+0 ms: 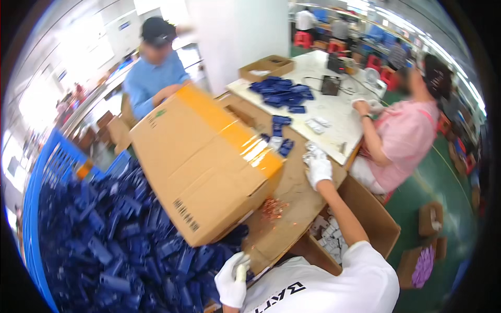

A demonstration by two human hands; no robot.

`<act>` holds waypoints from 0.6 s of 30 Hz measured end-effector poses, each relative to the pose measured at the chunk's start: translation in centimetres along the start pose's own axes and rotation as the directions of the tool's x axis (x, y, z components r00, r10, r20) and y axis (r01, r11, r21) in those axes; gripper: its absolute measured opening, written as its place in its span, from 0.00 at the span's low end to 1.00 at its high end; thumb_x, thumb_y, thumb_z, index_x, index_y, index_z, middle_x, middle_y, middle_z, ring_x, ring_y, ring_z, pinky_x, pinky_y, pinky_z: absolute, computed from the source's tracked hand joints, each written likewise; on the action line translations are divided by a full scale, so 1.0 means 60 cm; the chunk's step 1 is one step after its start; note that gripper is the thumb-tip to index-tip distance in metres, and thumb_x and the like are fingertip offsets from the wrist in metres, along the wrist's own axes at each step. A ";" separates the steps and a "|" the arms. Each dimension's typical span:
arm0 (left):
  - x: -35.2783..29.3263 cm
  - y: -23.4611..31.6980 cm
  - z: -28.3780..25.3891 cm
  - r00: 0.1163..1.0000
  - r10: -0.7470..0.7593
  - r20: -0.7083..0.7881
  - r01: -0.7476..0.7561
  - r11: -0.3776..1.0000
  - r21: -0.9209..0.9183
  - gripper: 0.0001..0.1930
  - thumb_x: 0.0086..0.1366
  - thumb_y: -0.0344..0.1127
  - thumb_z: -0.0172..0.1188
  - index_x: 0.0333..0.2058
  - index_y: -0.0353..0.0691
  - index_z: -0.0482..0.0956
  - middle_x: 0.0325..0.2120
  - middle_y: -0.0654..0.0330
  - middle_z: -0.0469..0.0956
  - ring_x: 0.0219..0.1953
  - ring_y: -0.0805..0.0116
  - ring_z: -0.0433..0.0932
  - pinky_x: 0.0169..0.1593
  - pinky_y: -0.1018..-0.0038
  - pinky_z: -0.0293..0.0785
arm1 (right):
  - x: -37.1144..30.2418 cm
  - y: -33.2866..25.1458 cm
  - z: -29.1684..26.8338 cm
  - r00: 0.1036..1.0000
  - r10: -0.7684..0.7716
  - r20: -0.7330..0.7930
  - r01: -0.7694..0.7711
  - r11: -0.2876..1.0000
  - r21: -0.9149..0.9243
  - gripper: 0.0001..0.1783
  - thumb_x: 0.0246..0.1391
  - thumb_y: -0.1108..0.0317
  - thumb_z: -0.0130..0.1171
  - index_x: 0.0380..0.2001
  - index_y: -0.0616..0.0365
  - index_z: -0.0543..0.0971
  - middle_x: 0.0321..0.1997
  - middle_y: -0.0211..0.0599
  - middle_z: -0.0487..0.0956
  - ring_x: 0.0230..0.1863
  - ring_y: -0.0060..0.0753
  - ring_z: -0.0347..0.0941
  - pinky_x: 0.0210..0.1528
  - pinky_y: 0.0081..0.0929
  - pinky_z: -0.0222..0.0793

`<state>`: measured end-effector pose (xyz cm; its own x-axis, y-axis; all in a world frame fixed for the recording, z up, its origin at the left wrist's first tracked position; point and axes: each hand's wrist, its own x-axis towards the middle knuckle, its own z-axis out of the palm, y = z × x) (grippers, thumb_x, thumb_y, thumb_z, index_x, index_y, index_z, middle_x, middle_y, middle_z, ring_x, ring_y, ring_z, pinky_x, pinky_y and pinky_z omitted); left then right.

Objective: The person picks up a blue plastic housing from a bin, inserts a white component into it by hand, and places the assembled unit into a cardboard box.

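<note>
My right hand (319,171), in a white glove, reaches over the cardboard-covered bench (300,195). Its fingers are closed on a small white piece (312,151), blurred and partly hidden by the glove. My left hand (231,281), also gloved, is low at the bench's near edge, beside a heap of dark blue plastic parts (117,245). Its fingers curl in toward the thumb, and whatever they hold is hidden. A large taped cardboard box (201,167) rests tilted between the heap and the bench. Several blue parts (282,125) lie beyond my right hand.
Copper-coloured bits (273,208) lie by the box. Below my right arm, an open carton (373,216) holds white pieces (332,239). A blue crate (39,208) encloses the heap. A person in pink (407,135) sits right; another in blue (154,81) stands behind the box.
</note>
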<state>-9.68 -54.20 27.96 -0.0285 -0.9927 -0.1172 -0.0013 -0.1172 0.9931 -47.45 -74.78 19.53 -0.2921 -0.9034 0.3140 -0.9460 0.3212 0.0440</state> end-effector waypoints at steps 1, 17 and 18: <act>-0.001 -0.018 -0.007 0.998 0.056 -0.010 -0.056 0.998 0.000 0.17 0.70 0.34 0.55 0.52 0.27 0.72 0.41 0.47 0.80 0.41 0.58 0.82 0.48 0.66 0.79 | 0.004 -0.004 0.009 0.995 -0.025 -0.102 0.033 0.996 0.079 0.21 0.44 0.64 0.64 0.44 0.54 0.79 0.58 0.48 0.70 0.62 0.47 0.64 0.61 0.40 0.64; 0.003 0.016 0.011 0.997 -0.024 0.080 0.019 0.998 0.058 0.14 0.70 0.25 0.50 0.52 0.28 0.73 0.42 0.49 0.80 0.42 0.62 0.80 0.49 0.70 0.77 | 0.030 -0.158 -0.012 0.877 -0.460 -0.140 0.476 0.793 0.379 0.20 0.49 0.71 0.56 0.49 0.52 0.75 0.51 0.43 0.74 0.45 0.45 0.75 0.45 0.38 0.72; 0.002 0.017 0.013 0.996 -0.023 0.087 0.016 0.997 0.079 0.15 0.70 0.25 0.50 0.53 0.28 0.73 0.42 0.49 0.80 0.42 0.62 0.81 0.48 0.70 0.78 | 0.033 -0.161 -0.003 0.878 -0.462 -0.127 0.473 0.797 0.376 0.19 0.49 0.71 0.56 0.47 0.53 0.76 0.50 0.44 0.74 0.45 0.45 0.75 0.44 0.38 0.72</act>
<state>-10.44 -54.43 28.96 -0.1152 -0.9836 -0.1390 -0.0805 -0.1303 0.9882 -38.85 -79.65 19.87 0.1982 -0.9052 0.3759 -0.9447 -0.2786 -0.1730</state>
